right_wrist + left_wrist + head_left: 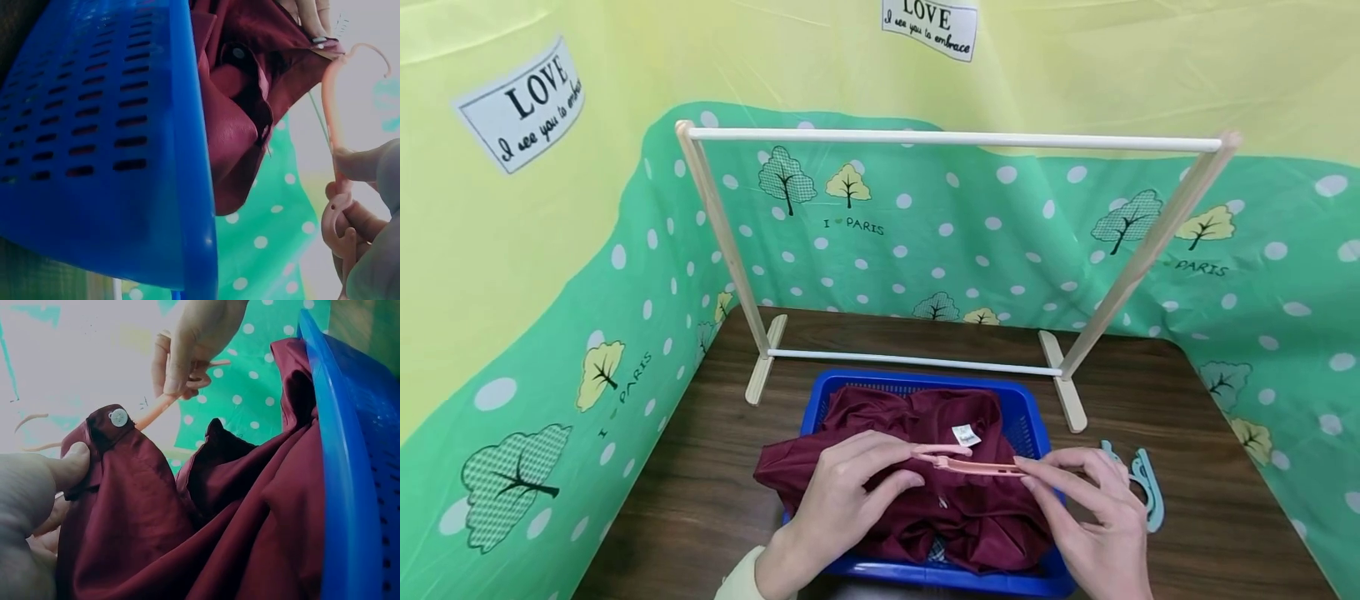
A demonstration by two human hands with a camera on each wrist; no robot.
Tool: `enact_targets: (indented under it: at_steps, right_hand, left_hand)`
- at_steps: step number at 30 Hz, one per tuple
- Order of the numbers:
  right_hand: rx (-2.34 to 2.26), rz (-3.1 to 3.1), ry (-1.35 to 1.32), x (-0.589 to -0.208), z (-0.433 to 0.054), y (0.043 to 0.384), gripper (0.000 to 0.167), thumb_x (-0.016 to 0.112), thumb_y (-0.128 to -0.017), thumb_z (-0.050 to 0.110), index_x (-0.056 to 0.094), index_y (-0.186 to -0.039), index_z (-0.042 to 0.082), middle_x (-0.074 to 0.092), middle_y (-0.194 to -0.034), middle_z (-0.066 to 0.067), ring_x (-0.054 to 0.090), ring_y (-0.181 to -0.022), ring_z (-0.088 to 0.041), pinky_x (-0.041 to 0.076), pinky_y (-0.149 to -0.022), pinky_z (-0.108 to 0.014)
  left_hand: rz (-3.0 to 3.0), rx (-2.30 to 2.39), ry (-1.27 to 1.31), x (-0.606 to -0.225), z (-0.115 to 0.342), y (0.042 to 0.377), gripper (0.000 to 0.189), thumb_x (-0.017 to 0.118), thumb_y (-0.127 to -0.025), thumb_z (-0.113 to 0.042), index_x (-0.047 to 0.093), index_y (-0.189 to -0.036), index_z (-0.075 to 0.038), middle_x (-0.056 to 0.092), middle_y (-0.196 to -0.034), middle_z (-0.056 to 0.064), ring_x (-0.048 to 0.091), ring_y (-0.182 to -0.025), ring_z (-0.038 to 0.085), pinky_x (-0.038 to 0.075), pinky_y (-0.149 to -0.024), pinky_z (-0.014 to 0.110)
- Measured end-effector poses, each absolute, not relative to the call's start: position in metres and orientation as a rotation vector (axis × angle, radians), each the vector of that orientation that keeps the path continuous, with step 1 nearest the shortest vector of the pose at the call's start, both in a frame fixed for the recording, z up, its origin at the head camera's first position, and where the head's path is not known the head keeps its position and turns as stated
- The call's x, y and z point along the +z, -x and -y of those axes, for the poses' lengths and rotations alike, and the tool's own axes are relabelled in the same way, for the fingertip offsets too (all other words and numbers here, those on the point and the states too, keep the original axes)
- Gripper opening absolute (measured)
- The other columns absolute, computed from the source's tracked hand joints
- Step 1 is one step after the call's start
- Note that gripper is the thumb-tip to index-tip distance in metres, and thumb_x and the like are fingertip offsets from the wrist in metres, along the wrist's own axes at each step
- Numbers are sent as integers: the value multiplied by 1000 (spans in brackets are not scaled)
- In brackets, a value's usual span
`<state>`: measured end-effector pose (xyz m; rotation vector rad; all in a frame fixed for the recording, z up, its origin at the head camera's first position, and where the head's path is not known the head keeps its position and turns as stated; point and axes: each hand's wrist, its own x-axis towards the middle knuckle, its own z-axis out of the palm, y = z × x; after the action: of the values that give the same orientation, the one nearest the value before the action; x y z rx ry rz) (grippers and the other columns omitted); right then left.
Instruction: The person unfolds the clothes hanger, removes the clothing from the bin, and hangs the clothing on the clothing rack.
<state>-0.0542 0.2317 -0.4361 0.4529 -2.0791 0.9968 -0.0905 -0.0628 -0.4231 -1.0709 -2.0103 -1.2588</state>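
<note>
Maroon garment [144, 512], likely light, soft and slippery, is pinched by its buttoned edge [103, 432] in the left hand [31, 509], a sound hold. The right hand [1093, 504] grips a slim pink hanger [981, 468].

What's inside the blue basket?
A maroon garment with a white label, plus a small checked patch near the front. The garment hides the blue basket's bottom; anything beneath can't be seen.
</note>
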Motion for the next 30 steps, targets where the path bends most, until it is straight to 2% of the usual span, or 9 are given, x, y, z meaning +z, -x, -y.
enact_targets:
  at_steps: [6, 8, 12, 14, 16, 18, 22, 25, 30]
  right_hand:
    - [1031, 2056, -473, -435, -230, 54, 51, 75, -103, 54, 89, -99, 6, 74, -94, -5, 62, -98, -3, 35, -99, -24]
    - [1050, 2073, -471, -434, -232, 53, 46, 78, -101, 50, 89, -101, 6, 75, -96, -5, 63, -99, -2, 36, -99, -22]
    - [1109, 2093, -452, -433, -238, 53, 18, 94, -90, 11, 88, -105, 4, 76, -102, -7, 65, -105, -3, 41, -99, -17]
    - [1152, 2081, -418, -432, -242, 53, 31, 93, -79, -13, 87, -106, 1, 77, -104, -8, 66, -105, -6, 44, -97, -15]
    - [1191, 2086, -332, -429, -246, 54, 40, 88, -74, -24, 86, -107, -2, 77, -104, -6, 66, -105, -7, 47, -94, -13]
    - [1221, 2111, -190, -426, -250, 53, 43, 87, -76, -25, 85, -112, -1, 78, -105, 0, 69, -102, -6, 49, -85, -12]
    - [1289, 2155, 50, -422, -259, 56, 54, 87, -83, -19, 80, -132, 3, 79, -105, 8, 71, -99, -5, 47, -80, -13]
    - [1344, 2151, 124, -423, -265, 61, 70, 86, -85, -18, 71, -148, 8, 79, -107, 9, 69, -101, -8, 46, -88, -15]
    - [1534, 2134, 192, -432, -273, 72, 87, 82, -89, -18, 54, -163, 16, 78, -104, 10, 70, -97, -6, 50, -88, -12]
  left_hand:
    - [2029, -1233, 1095, -422, 63, 89, 35, 90, -92, -6, 82, -124, -13, 82, -118, 0, 77, -106, 10, 62, -93, 25]
    - [2027, -1216, 1099, -422, 64, 90, 34, 89, -92, -6, 82, -125, -14, 82, -118, -1, 76, -106, 10, 62, -93, 25]
    - [2028, -1191, 1099, -422, 65, 90, 33, 89, -92, -5, 82, -124, -13, 82, -115, 0, 77, -105, 11, 62, -93, 25]
    - [2025, -1181, 1084, -422, 66, 90, 32, 90, -90, -3, 83, -121, -11, 81, -112, 1, 77, -102, 12, 63, -92, 26]
    - [2011, -1171, 1069, -421, 67, 91, 31, 92, -88, -2, 83, -117, -9, 81, -109, 3, 77, -100, 14, 63, -91, 27]
    - [1991, -1164, 1059, -421, 68, 93, 29, 93, -86, 0, 82, -113, -7, 80, -107, 4, 78, -98, 16, 64, -90, 28]
    - [1961, -1161, 1047, -420, 71, 96, 28, 93, -84, 1, 81, -108, -5, 80, -105, 6, 78, -96, 19, 64, -90, 30]
    - [1949, -1165, 1030, -419, 73, 99, 29, 94, -82, 2, 81, -108, -4, 80, -105, 7, 79, -96, 20, 65, -89, 31]
    - [1945, -1171, 989, -418, 76, 101, 30, 93, -81, 4, 81, -107, -4, 80, -104, 7, 79, -95, 21, 65, -88, 32]
